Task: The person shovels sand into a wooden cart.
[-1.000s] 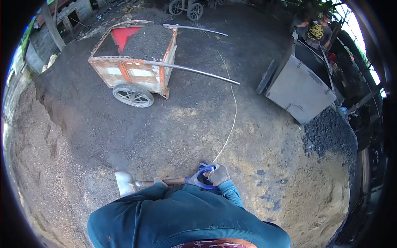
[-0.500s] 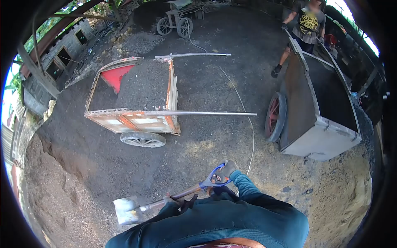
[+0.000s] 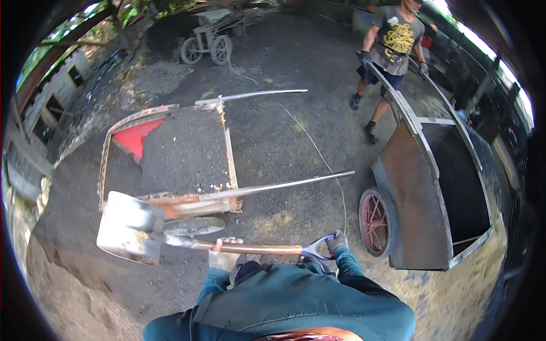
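Observation:
A shovel with a wooden shaft (image 3: 261,249) lies crosswise before my body. My left hand (image 3: 223,256), in a pale glove, is wrapped round the shaft near the metal socket. The shovel's blue D-shaped handle (image 3: 311,250) is gripped by my gloved right hand (image 3: 338,242). The broad metal blade (image 3: 128,227) is raised at the left, overlapping the near corner of a cart. That cart (image 3: 227,153) has a worn orange and white frame, a red inner panel and a load of dark gravelly material (image 3: 182,148).
At the right, a person (image 3: 396,42) in gloves holds the bars of a second cart (image 3: 409,199) with a red-spoked wheel (image 3: 375,221). A small wheeled machine (image 3: 213,42) stands at the back. A thin cable (image 3: 310,139) crosses the ground. Low block walls (image 3: 54,105) line the left.
The shovel has risen and its blade looks larger, nearer the loaded cart. My left hand has come up with the shaft. The person and second cart have moved, and the cart's tilt has changed.

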{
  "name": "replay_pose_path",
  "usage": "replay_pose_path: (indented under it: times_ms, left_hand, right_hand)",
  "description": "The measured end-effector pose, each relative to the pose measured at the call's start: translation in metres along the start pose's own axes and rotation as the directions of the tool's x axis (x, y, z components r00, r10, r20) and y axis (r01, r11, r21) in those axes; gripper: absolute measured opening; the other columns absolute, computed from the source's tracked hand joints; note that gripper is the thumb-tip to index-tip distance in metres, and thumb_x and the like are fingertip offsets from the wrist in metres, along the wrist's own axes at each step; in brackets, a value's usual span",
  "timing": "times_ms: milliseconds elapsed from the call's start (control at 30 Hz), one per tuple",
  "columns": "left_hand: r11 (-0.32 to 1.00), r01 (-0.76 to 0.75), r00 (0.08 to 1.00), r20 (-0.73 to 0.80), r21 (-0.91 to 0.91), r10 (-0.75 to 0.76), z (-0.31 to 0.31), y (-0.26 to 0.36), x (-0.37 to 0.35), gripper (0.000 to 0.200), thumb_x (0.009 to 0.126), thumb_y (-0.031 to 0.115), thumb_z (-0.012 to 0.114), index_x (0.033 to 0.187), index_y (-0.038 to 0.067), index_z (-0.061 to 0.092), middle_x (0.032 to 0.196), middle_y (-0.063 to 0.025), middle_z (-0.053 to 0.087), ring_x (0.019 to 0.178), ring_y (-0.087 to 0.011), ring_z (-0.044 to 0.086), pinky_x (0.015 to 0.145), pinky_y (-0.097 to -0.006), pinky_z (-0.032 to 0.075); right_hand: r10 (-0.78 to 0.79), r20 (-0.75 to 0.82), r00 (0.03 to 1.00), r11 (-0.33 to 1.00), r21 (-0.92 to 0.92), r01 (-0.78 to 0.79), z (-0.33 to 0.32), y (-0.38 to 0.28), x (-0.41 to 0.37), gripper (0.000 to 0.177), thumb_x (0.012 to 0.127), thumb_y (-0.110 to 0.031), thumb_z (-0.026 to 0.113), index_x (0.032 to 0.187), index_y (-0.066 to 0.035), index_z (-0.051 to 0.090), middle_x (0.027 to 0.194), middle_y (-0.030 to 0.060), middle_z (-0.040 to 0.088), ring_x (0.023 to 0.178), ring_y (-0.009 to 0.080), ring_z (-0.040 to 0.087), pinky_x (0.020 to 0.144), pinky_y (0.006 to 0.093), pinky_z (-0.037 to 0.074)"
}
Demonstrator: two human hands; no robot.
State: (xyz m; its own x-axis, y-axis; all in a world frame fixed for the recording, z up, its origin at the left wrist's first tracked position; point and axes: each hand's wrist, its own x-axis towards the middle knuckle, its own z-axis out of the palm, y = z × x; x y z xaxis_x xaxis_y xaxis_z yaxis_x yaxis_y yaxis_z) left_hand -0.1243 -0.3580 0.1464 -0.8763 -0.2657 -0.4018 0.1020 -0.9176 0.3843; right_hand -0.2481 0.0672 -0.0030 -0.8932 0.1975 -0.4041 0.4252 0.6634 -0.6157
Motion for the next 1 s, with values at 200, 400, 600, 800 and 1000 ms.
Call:
replay_pose_path:
  times_ms: [200,400,600,800,1000]
  left_hand:
    - [0.82,0.237,0.804,0.368,0.52,-0.466,0.034,0.061,0.099,0.033,0.078,0.023,0.073,0.103,0.004,0.063,0.106,-0.0157,0.064,0.109,-0.036,0.059,0.1,-0.0592,0.042]
    - [0.683,0.16,0.688,0.415,0.713,-0.595,0.069,0.078,0.153,0.041,0.076,0.027,0.075,0.106,0.002,0.063,0.107,-0.0185,0.065,0.106,-0.034,0.061,0.098,-0.051,0.046]
    - [0.612,0.137,0.571,0.442,0.779,-0.692,0.081,0.058,0.151,0.04,0.077,0.029,0.074,0.103,0.002,0.064,0.107,-0.0183,0.066,0.107,-0.0314,0.061,0.101,-0.0471,0.044]
    - [0.443,0.134,0.277,0.396,0.886,-0.876,0.07,0.02,0.173,0.054,0.073,0.03,0.076,0.116,0.002,0.058,0.122,-0.0192,0.06,0.115,-0.0359,0.056,0.103,-0.0555,0.041]
    - [0.314,0.153,0.153,0.291,0.937,-0.944,0.087,0.012,0.165,0.058,0.076,0.033,0.076,0.12,0.002,0.056,0.123,-0.0174,0.059,0.116,-0.0319,0.055,0.103,-0.0497,0.041]
  right_hand:
    - [0.432,-0.111,0.895,0.866,0.33,-0.377,0.029,-0.017,-0.086,0.022,0.08,-0.005,0.064,0.102,-0.008,0.064,0.07,0.0106,0.065,0.051,0.0209,0.061,0.043,0.0358,0.047]
    - [0.637,-0.205,0.743,0.69,0.582,-0.431,0.076,-0.014,-0.144,0.027,0.074,-0.009,0.065,0.1,-0.008,0.066,0.083,0.0165,0.07,0.067,0.0248,0.069,0.057,0.0368,0.055]
    - [0.709,-0.31,0.634,0.683,0.527,-0.506,0.074,-0.013,-0.185,0.028,0.075,-0.008,0.063,0.103,-0.008,0.067,0.087,0.0164,0.07,0.076,0.0261,0.069,0.067,0.0367,0.055]
    - [0.759,-0.536,0.369,0.65,0.595,-0.472,0.034,-0.034,-0.251,0.029,0.072,-0.006,0.064,0.101,-0.009,0.069,0.102,0.0188,0.069,0.1,0.0309,0.066,0.087,0.0356,0.051]
    - [0.78,-0.572,0.254,0.608,0.596,-0.524,0.036,-0.031,-0.3,0.033,0.072,-0.01,0.065,0.105,-0.008,0.066,0.101,0.0197,0.069,0.098,0.0307,0.066,0.086,0.0356,0.051]
